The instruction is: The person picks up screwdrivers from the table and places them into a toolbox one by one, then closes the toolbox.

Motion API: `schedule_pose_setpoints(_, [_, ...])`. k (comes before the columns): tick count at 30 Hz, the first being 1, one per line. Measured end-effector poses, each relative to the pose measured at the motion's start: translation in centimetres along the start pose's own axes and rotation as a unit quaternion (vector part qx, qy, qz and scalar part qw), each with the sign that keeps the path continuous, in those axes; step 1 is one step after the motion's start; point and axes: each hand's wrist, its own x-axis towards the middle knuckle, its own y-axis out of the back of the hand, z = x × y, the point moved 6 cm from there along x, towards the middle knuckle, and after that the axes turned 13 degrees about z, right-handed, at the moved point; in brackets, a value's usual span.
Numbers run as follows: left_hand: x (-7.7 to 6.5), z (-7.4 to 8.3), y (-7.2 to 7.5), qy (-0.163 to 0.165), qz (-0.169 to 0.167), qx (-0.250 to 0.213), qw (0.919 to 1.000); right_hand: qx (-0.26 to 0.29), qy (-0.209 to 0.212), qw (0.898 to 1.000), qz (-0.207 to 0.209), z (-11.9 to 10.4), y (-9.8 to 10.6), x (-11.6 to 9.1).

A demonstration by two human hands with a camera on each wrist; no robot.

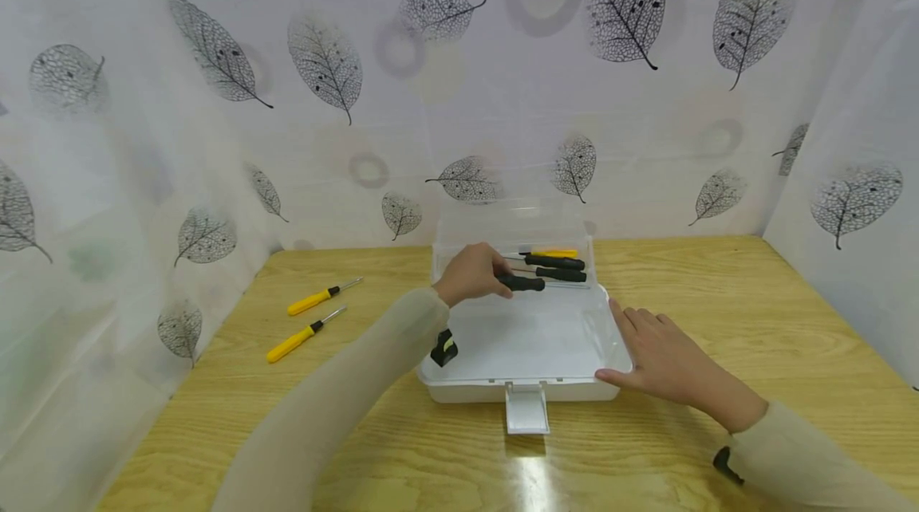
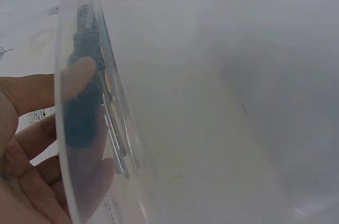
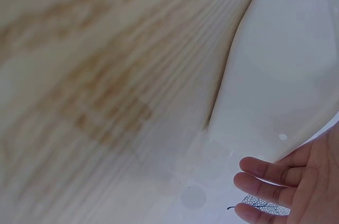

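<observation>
My left hand pinches a black-handled screwdriver over the far side of a white plastic box. In the left wrist view, the thumb and fingers show through translucent plastic, on both sides of the dark handle. Just behind the hand, two more black-handled screwdrivers and a yellow-handled one lie in the raised translucent lid. My right hand rests at the box's right side, thumb by the front corner. The right wrist view shows its fingers extended beside the box wall.
Two yellow-handled screwdrivers lie on the wooden table to the left of the box. At the box's front, a white latch hangs down. A leaf-patterned curtain surrounds the table's back and sides.
</observation>
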Motion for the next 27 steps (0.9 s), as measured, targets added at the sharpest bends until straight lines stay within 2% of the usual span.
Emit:
schedule_pose_setpoints(10, [0.52, -0.43, -0.68, 0.011, -0.005, 0.009, 0.9999, 0.006, 0.000, 1.000, -0.001, -0.05, 0.12, 0.05])
schedule_pose_setpoints(27, [0.80, -0.39, -0.89, 0.010, -0.006, 0.011, 0.9999, 0.006, -0.011, 1.000, -0.016, 0.07, 0.01, 0.00])
